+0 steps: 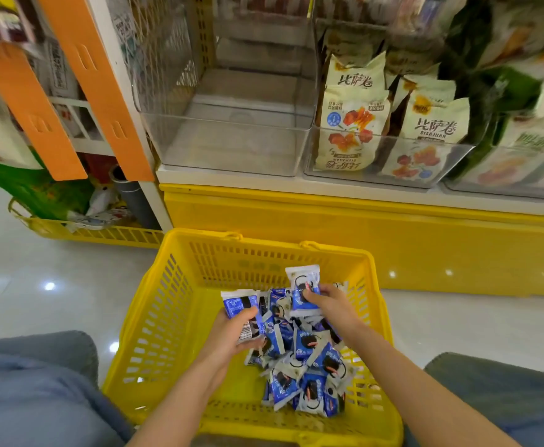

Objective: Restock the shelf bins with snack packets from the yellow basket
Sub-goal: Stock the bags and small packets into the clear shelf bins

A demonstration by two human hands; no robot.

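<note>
A yellow basket (pixel 167 317) sits on the floor in front of me, holding a heap of several blue-and-white snack packets (pixel 303 375). My left hand (pixel 232 337) grips a few of these packets (pixel 240 306) above the heap. My right hand (pixel 328 301) holds another blue-and-white packet (pixel 303 282), lifted near the basket's far wall. Above the basket, an empty clear shelf bin (pixel 228 137) stands on the shelf.
A clear bin (pixel 377 175) to the right holds cream pizza-roll snack bags. Further right, more bins hold green bags. The yellow shelf base (pixel 393 240) is behind the basket. Orange uprights (pixel 100 85) and a second yellow basket (pixel 87 233) stand at left. My knees flank the basket.
</note>
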